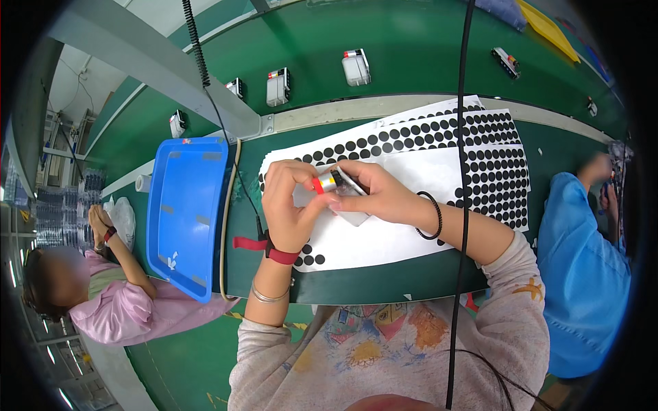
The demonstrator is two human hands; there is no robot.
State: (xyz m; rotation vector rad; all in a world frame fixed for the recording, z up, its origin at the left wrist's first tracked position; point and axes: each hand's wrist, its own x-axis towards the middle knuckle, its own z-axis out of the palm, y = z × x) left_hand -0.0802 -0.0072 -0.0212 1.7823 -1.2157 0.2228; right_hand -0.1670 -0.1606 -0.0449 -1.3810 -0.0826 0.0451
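My left hand [286,202] and my right hand [384,194] meet over a stack of white sheets with black dots. Between them they hold a small white-cased device [354,217]. At its upper side is a short cylinder [327,181], silver with red, yellow and black bands. The fingers and thumb of my left hand close round the cylinder's red end. My right hand grips the casing from the other side, thumb across the front. Fingers hide much of the casing. The dotted sheets [404,236] lie flat under both hands.
A blue tray [159,205] stands at the left. Beyond a pale rail, a green surface carries several similar devices [277,88]. A black cable [462,171] hangs across the view; a cord runs to my left wrist strap [282,257]. One person [116,308] sits left, another [579,274] right.
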